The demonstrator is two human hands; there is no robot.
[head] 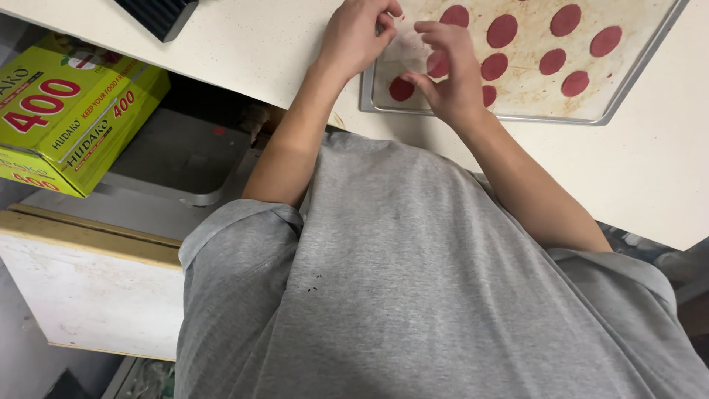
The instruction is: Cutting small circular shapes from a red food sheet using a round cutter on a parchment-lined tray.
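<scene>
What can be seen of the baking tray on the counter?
The tray is a shallow metal sheet with a raised rim and rounded corners, lying flat on the pale counter, its far part out of frame. Its lining looks greasy and brown-stained. Flat dark-red round slices lie spaced apart on it. The left hand and right hand hover over its near left corner, fingering something thin and translucent.
</scene>
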